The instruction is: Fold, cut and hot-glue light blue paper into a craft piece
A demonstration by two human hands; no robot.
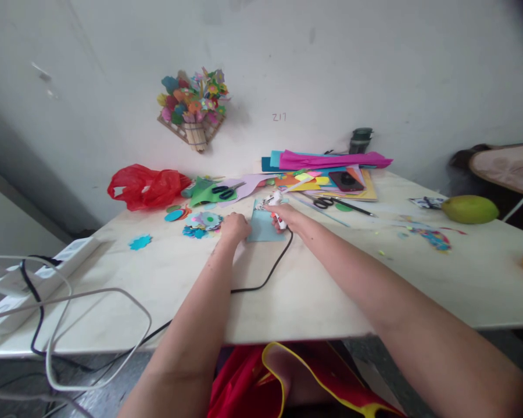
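Note:
A white glue gun [273, 200] with a black cord is in my right hand [288, 215], whose fingers are wrapped round its handle. The gun is over the far part of a light blue sheet [264, 231] that lies on the table. My left hand [235, 225] is on the table by the left edge of that sheet, back up; its fingertips are bent under and hidden. Just left of it sits a pile of paper flowers [203, 222] in blue, white and other colours. A single blue paper flower [140, 242] lies farther left.
Behind are green-handled scissors [221, 190], a red plastic bag [148, 186], coloured paper sheets [331, 159], a phone [346, 181], black scissors [322, 202] and a pen [353, 207]. A mango [469, 209] lies right. A power strip [47, 278] with loose cables [143, 310] is at the left edge.

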